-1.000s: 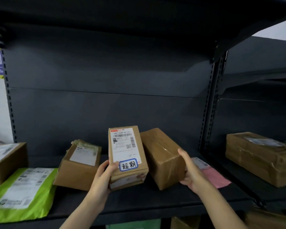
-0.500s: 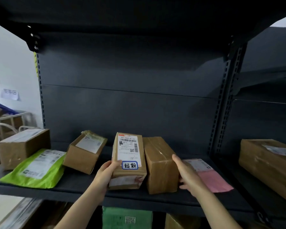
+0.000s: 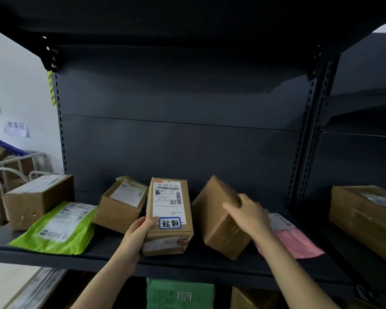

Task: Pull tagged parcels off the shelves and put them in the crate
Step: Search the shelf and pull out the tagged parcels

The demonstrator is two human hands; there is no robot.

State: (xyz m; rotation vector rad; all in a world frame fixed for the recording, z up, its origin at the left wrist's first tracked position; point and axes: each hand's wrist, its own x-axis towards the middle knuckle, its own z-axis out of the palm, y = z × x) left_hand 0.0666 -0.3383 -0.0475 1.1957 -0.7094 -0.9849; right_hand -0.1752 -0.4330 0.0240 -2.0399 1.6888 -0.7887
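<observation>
So, one tagged parcel (image 3: pixel 168 216) is on the shelf (image 3: pixel 187 262), left hand (image 3: pixel 136 235) gripping its near left corner. Right of it, the right hand (image 3: pixel 247 216) curls over one tilted plain box (image 3: pixel 218 219), with one pink mailer (image 3: pixel 296 239) beyond. Left of it are two more: near box (image 3: pixel 120 204) and far box (image 3: pixel 38 197), plus one green mailer (image 3: pixel 58 228).

tagged parcel (image 3: pixel 168 216) blue-edged tag (image 3: pixel 170 223): 超期 | its shipping label (image 3: pixel 168 198): AA875 | paper wall sign (image 3: pixel 16 128): 笼车区

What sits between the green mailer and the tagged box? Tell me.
In the head view, a small brown carton lies between the green mailer and the tagged box.
</observation>
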